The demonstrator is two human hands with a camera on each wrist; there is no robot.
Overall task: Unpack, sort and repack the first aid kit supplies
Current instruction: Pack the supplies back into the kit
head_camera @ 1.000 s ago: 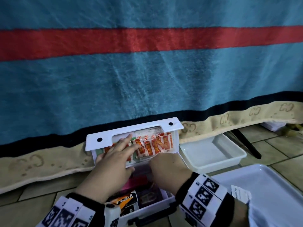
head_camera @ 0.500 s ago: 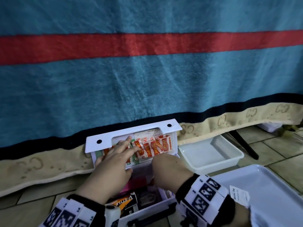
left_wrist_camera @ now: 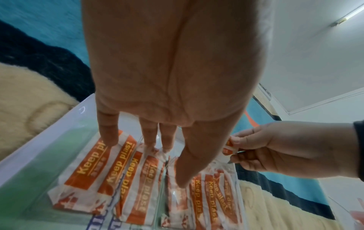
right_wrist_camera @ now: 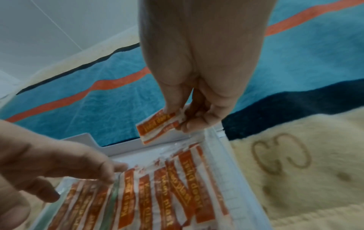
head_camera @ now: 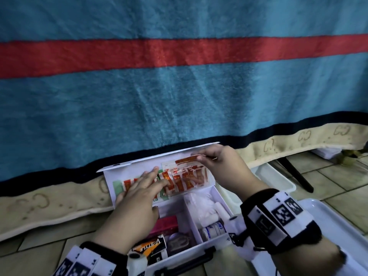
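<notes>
right hand has lifted since the earlier frame from the box floor to the lid's top edge, thumb and fingers pinching one plaster strip. left hand, fingers straight and spread, presses the remaining plasters against the open lid of the first aid box. risk: easing that press could let loose strips slide down into the compartments.

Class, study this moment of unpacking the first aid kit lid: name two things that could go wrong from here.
1. The right hand pinches only one end of a plaster strip, so it may slip or tear.
2. The left hand presses flat on the remaining plasters in the open lid; lifting it could let them slide into the compartments below.
</notes>
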